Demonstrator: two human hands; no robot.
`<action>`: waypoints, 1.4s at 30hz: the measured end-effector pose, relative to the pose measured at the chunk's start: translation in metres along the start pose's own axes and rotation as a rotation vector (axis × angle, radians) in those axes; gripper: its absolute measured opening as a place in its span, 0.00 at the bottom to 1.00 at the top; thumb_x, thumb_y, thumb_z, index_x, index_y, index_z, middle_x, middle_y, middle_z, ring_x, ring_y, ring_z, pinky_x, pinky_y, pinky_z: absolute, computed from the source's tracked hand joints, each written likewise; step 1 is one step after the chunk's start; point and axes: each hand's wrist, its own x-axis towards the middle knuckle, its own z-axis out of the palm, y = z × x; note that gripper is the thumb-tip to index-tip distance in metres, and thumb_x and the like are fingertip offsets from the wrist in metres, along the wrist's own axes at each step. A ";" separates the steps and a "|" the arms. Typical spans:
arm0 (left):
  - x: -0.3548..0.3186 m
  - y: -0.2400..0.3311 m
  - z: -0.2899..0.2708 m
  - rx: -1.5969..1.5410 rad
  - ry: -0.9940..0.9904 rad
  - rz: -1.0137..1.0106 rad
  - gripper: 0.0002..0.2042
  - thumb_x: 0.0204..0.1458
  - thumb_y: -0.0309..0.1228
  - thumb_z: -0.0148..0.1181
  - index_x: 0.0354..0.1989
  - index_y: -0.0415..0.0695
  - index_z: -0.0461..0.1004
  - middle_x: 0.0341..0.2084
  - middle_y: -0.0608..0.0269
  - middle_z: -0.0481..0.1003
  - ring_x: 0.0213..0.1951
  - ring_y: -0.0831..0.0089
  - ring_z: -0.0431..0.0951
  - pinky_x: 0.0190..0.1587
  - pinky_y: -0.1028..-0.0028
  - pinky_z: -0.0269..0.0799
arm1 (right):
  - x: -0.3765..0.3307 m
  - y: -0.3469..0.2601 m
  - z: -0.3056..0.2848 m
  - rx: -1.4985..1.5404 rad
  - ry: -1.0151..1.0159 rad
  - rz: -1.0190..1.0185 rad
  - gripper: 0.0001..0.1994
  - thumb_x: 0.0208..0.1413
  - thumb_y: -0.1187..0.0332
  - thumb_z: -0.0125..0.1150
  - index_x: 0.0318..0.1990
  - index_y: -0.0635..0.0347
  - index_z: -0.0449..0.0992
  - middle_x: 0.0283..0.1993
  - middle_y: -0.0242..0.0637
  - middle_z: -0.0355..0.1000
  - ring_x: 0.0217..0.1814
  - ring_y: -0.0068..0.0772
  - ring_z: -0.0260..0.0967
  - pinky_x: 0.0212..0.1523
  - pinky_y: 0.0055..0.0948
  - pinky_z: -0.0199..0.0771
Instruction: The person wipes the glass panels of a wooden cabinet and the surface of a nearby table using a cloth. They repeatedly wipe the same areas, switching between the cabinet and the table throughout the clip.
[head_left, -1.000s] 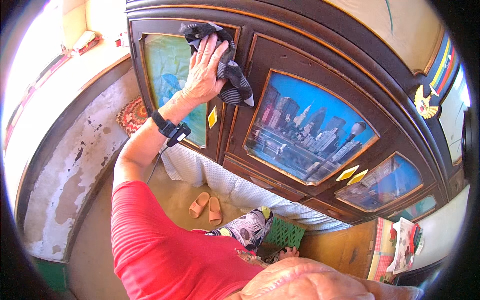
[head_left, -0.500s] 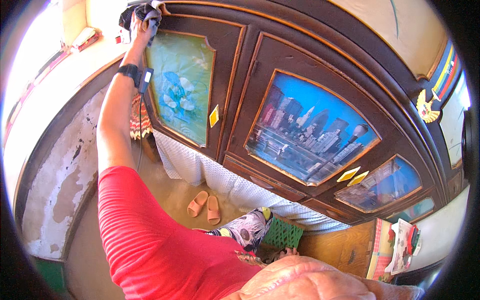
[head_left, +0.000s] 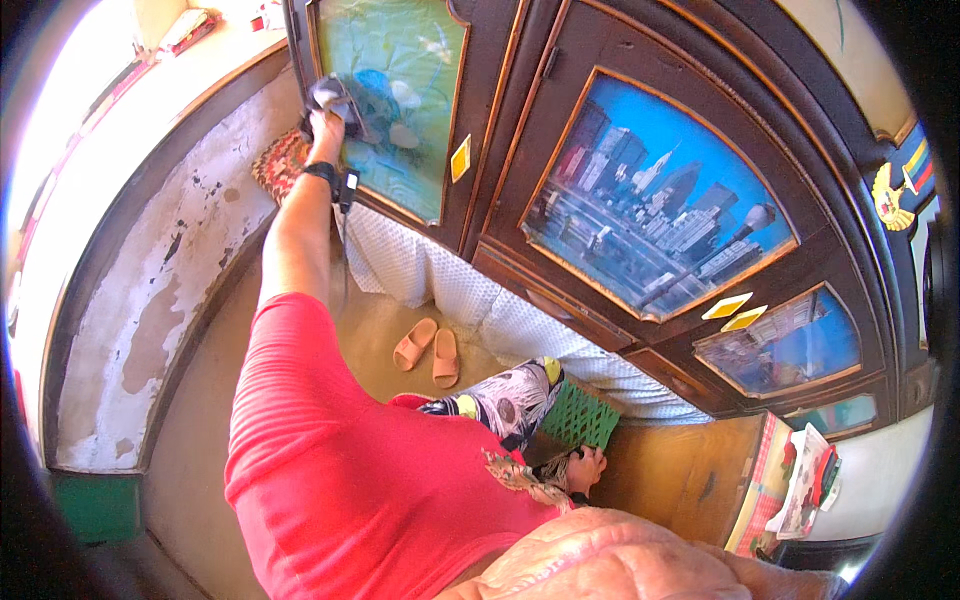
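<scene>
My left hand [head_left: 326,128] is at the end of my stretched arm, with a black strap and a small box at the wrist. It is closed on a dark, bunched cloth [head_left: 330,95], which lies against the left cabinet door [head_left: 400,130] with its pale flower picture. My right hand [head_left: 587,468] is low in view, fingers bent, beside a green woven seat [head_left: 580,415] and a brown wooden surface [head_left: 665,470]. A brown patterned fabric [head_left: 525,480] lies next to it. What those fingers hold, if anything, is hidden.
The dark wooden cabinet [head_left: 510,170] has a city-picture door [head_left: 660,200] and yellow-centred handles. White curtain fabric [head_left: 460,300] hangs below it. Pink slippers [head_left: 445,358] lie on the floor. At left runs a worn, peeling ledge wall [head_left: 140,330]. A white tray [head_left: 800,480] stands at lower right.
My left hand has come down with the cloth from the cabinet's top left corner to the lower left side of the flower door. The right hand shows more clearly; the view has shifted.
</scene>
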 end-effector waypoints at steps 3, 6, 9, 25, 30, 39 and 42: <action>-0.096 -0.031 0.048 0.003 -0.287 -0.383 0.18 0.55 0.37 0.56 0.50 0.43 0.78 0.43 0.42 0.78 0.51 0.50 0.76 0.56 0.55 0.69 | -0.002 0.003 0.000 0.005 0.023 -0.040 0.17 0.51 0.64 0.63 0.49 0.54 0.80 0.68 0.44 0.61 0.69 0.60 0.54 0.65 0.54 0.62; -0.171 -0.018 0.062 -0.091 -0.347 -0.496 0.17 0.55 0.37 0.56 0.50 0.42 0.78 0.43 0.43 0.78 0.51 0.51 0.77 0.56 0.56 0.69 | 0.001 0.006 0.001 0.016 0.021 -0.043 0.17 0.50 0.64 0.63 0.49 0.54 0.80 0.67 0.44 0.62 0.68 0.59 0.55 0.64 0.53 0.63; -0.216 0.006 0.053 -0.184 -0.388 -0.557 0.17 0.56 0.37 0.56 0.49 0.41 0.78 0.43 0.45 0.79 0.50 0.51 0.77 0.55 0.57 0.69 | 0.000 0.007 0.005 -0.025 0.044 -0.054 0.17 0.51 0.63 0.63 0.49 0.53 0.80 0.67 0.43 0.63 0.68 0.59 0.55 0.64 0.52 0.64; -0.399 0.188 -0.007 -0.740 -0.353 -0.642 0.16 0.58 0.36 0.56 0.46 0.36 0.77 0.41 0.53 0.80 0.48 0.55 0.77 0.54 0.61 0.69 | 0.003 0.001 0.006 0.022 -0.057 0.059 0.17 0.56 0.61 0.62 0.54 0.49 0.78 0.73 0.37 0.55 0.75 0.53 0.46 0.63 0.64 0.60; -0.397 0.254 -0.031 -0.460 -0.086 -0.401 0.15 0.58 0.35 0.57 0.47 0.36 0.76 0.40 0.55 0.80 0.45 0.58 0.78 0.49 0.62 0.72 | 0.003 -0.002 0.004 0.019 -0.064 0.093 0.17 0.58 0.61 0.61 0.55 0.49 0.77 0.74 0.36 0.54 0.76 0.53 0.45 0.64 0.64 0.59; -0.350 0.310 -0.106 -0.954 -0.020 -0.245 0.18 0.58 0.38 0.58 0.40 0.29 0.77 0.32 0.53 0.81 0.35 0.64 0.79 0.42 0.64 0.73 | -0.003 -0.007 -0.008 0.085 0.019 0.089 0.15 0.54 0.62 0.61 0.49 0.50 0.80 0.70 0.39 0.60 0.73 0.54 0.50 0.64 0.57 0.61; -0.345 0.307 -0.122 -0.965 0.013 -0.300 0.14 0.59 0.33 0.58 0.40 0.30 0.78 0.32 0.57 0.81 0.34 0.67 0.79 0.41 0.66 0.74 | -0.003 -0.006 -0.005 0.065 0.053 0.075 0.15 0.54 0.62 0.61 0.48 0.52 0.80 0.67 0.40 0.63 0.70 0.54 0.54 0.64 0.56 0.61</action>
